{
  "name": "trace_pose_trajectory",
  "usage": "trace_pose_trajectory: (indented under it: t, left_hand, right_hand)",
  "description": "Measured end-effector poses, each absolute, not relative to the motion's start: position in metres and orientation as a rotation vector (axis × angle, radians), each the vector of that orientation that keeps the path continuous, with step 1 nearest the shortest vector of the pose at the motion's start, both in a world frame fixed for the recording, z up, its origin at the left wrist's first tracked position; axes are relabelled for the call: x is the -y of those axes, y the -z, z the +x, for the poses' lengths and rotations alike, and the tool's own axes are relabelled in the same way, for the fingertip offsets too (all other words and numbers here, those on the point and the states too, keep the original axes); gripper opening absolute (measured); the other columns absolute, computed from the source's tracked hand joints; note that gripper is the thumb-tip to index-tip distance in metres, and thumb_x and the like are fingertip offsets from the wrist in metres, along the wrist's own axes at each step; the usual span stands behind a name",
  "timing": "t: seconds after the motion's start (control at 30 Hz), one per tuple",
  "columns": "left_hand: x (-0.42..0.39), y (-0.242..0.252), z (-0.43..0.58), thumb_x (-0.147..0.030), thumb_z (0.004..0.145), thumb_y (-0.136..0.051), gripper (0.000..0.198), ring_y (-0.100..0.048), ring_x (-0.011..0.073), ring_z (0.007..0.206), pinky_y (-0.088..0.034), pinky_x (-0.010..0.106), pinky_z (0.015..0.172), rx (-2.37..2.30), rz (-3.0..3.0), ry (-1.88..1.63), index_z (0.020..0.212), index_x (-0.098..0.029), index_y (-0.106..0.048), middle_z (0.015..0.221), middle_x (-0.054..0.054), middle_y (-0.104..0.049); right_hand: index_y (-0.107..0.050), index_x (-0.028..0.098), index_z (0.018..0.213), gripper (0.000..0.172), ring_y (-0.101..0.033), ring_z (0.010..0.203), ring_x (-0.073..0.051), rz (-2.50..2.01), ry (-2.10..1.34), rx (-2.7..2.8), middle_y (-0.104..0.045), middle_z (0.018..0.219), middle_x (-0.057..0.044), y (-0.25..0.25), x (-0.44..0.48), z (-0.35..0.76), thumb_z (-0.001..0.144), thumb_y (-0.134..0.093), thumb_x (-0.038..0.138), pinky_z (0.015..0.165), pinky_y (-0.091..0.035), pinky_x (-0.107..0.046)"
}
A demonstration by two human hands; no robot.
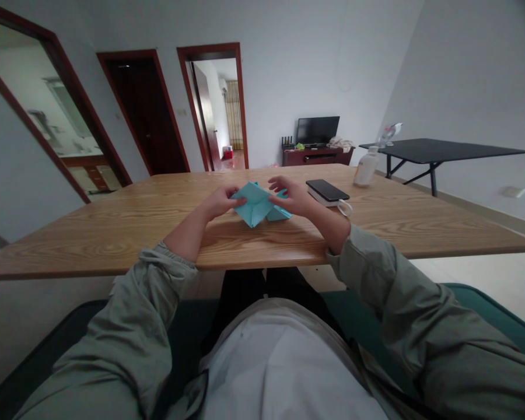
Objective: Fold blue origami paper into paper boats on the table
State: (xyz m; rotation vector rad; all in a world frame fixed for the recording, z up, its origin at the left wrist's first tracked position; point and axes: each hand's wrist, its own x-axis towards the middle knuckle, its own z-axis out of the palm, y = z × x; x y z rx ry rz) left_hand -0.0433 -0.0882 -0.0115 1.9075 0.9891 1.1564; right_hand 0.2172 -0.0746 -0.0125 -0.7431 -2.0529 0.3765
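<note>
Across a wooden bench (pixel 114 239), the left grip (pixel 221 201) and right grip (pixel 291 195) are both clasping a folded teal paper (pixel 256 204), which is sitting between them at the bench's middle, with a phone (pixel 327 190) lying just beside the right grip.

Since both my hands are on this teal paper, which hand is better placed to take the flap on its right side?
Probably your right hand: its fingers are right by that flap, while your left hand is at the far side of the teal paper.
</note>
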Motion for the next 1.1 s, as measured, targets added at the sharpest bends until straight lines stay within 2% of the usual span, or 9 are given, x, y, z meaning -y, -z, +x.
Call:
trace_pose_trajectory:
  t: [0.1,0.27,0.4,0.47,0.53,0.67,0.83,0.97,1.1]
  left_hand:
    - [0.089,0.011,-0.046,-0.044,0.065,-0.081,0.039,-0.057,0.0124,0.066,-0.046,0.024,0.063,-1.004,1.928,-1.226,0.085,-0.014,-0.068,0.074,0.001,-0.066]
    - [0.088,0.011,-0.041,-0.044,0.064,-0.081,0.042,-0.058,0.0123,0.066,-0.047,0.025,0.064,-0.969,1.905,-1.31,0.088,-0.014,-0.064,0.076,0.001,-0.066]
    - [0.088,0.01,-0.034,-0.041,0.061,-0.084,0.058,-0.062,0.0131,0.069,-0.051,0.028,0.068,-0.905,1.763,-1.427,0.108,-0.018,-0.058,0.082,0.001,-0.068]
    - [0.089,0.011,-0.029,-0.04,0.061,-0.084,0.069,-0.064,0.0135,0.071,-0.053,0.029,0.07,-0.866,1.643,-1.47,0.12,-0.022,-0.052,0.087,0.0,-0.068]
    - [0.091,0.012,-0.025,-0.04,0.062,-0.084,0.073,-0.066,0.0151,0.077,-0.054,0.032,0.074,-0.822,1.532,-1.407,0.124,-0.025,-0.049,0.095,0.002,-0.068]
    - [0.096,0.014,-0.015,-0.036,0.057,-0.088,0.069,-0.068,0.0201,0.089,-0.056,0.036,0.081,-0.761,1.466,-1.224,0.115,-0.019,-0.056,0.108,0.009,-0.068]
    - [0.096,0.014,-0.01,-0.033,0.053,-0.091,0.069,-0.068,0.0223,0.09,-0.057,0.038,0.08,-0.775,1.469,-1.285,0.112,-0.015,-0.061,0.111,0.011,-0.069]
    - [0.093,0.014,-0.013,-0.038,0.052,-0.091,0.069,-0.069,0.022,0.084,-0.059,0.038,0.073,-0.817,1.484,-1.306,0.111,-0.016,-0.062,0.105,0.009,-0.071]
    - [0.089,0.012,-0.016,-0.046,0.06,-0.086,0.057,-0.068,0.0181,0.076,-0.058,0.034,0.069,-0.831,1.492,-1.359,0.104,-0.017,-0.067,0.096,0.006,-0.072]
  right_hand:
    - [-0.062,0.018,0.117,0.05,-0.065,0.08,-0.018,-0.752,-0.663,2.12,-0.072,0.094,-0.007,0.014,0.073,0.218,0.073,-0.074,0.039,0.071,-0.052,-0.031]
    - [-0.07,0.016,0.086,0.031,-0.059,0.066,-0.014,-0.711,-0.862,2.16,-0.067,0.076,-0.001,0.015,0.071,0.217,0.074,-0.071,0.045,0.058,-0.045,-0.025]
    - [-0.067,0.016,0.079,0.027,-0.055,0.061,-0.012,-0.721,-0.891,2.018,-0.063,0.069,0.001,0.012,0.073,0.214,0.073,-0.072,0.042,0.054,-0.044,-0.023]
    - [-0.066,0.016,0.08,0.029,-0.057,0.062,-0.011,-0.723,-0.893,1.908,-0.063,0.069,0.001,0.009,0.076,0.213,0.071,-0.074,0.042,0.057,-0.047,-0.024]
    - [-0.065,0.016,0.082,0.033,-0.059,0.064,-0.012,-0.711,-0.906,1.813,-0.065,0.073,0.0,0.007,0.079,0.211,0.07,-0.076,0.044,0.06,-0.05,-0.024]
    - [-0.063,0.017,0.085,0.039,-0.06,0.065,-0.011,-0.668,-0.955,1.701,-0.067,0.076,0.0,0.007,0.078,0.209,0.068,-0.078,0.049,0.06,-0.052,-0.024]
    - [-0.059,0.019,0.088,0.039,-0.064,0.068,-0.012,-0.611,-1.095,1.593,-0.069,0.08,0.001,0.01,0.077,0.208,0.067,-0.081,0.044,0.062,-0.055,-0.024]
    - [-0.062,0.021,0.099,0.043,-0.067,0.073,-0.014,-0.636,-1.208,1.633,-0.072,0.088,-0.002,0.012,0.076,0.206,0.065,-0.083,0.038,0.064,-0.057,-0.026]
    - [-0.069,0.017,0.092,0.035,-0.066,0.069,-0.015,-0.72,-1.078,1.808,-0.072,0.083,-0.004,0.015,0.072,0.208,0.069,-0.079,0.041,0.061,-0.054,-0.026]
